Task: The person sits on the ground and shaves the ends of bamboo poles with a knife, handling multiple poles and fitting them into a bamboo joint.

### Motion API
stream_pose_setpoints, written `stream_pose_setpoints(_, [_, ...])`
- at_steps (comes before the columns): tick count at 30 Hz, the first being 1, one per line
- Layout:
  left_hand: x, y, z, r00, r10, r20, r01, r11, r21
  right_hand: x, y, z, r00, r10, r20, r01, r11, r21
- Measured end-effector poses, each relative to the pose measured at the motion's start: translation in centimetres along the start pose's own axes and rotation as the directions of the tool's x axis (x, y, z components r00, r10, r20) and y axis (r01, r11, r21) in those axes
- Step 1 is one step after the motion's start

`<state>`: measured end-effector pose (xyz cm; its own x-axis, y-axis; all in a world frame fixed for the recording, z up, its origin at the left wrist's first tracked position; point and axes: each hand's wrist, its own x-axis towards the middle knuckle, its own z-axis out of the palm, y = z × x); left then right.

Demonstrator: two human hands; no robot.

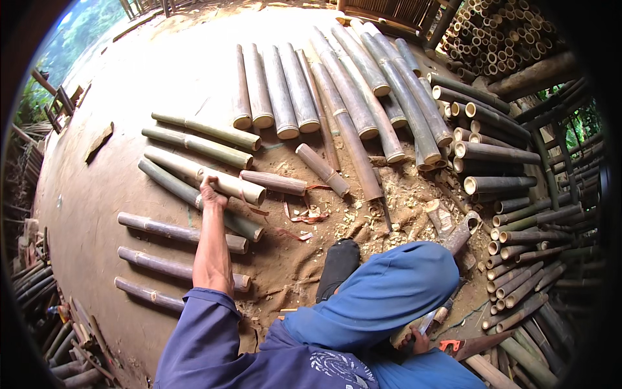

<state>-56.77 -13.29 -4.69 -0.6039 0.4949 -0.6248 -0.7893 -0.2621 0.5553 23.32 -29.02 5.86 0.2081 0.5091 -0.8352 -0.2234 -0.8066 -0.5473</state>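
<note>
My left arm stretches out to the left, and my left hand (214, 194) is closed on a pale, peeled-looking bamboo length (243, 188) lying on the ground. Right beside it lies a darker green bamboo length (170, 183), partly hidden by my wrist. Low at the right, next to my bent knee, my right hand (416, 341) is closed on a knife (427, 320); its blade points up, and the handle is mostly covered by the fingers. A saw (476, 345) with an orange handle lies just right of that hand.
Several bamboo lengths (280, 91) lie side by side ahead, with more stacks (495, 152) along the right. Short pieces (322, 170), wood shavings (350, 227) and reddish strips (304, 215) litter the dirt floor near my foot (338, 267). Another bamboo pile (505, 39) stands far right.
</note>
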Motion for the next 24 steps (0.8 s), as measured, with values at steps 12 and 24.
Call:
stream_pose_setpoints(12, [-3.9,-2.4,3.9,0.643,0.765,0.042,0.046,-0.093,0.995,-0.4,-0.4,1.1,0.999,-0.041,-0.001,0.041,0.998,-0.055])
stream_pose_setpoints(24, [2.6,-0.9,14.4,0.842,0.261,0.471,-0.257,-0.575,0.777,-0.5,1.1,0.4,0.999,-0.021,-0.035,0.019,0.999,-0.045])
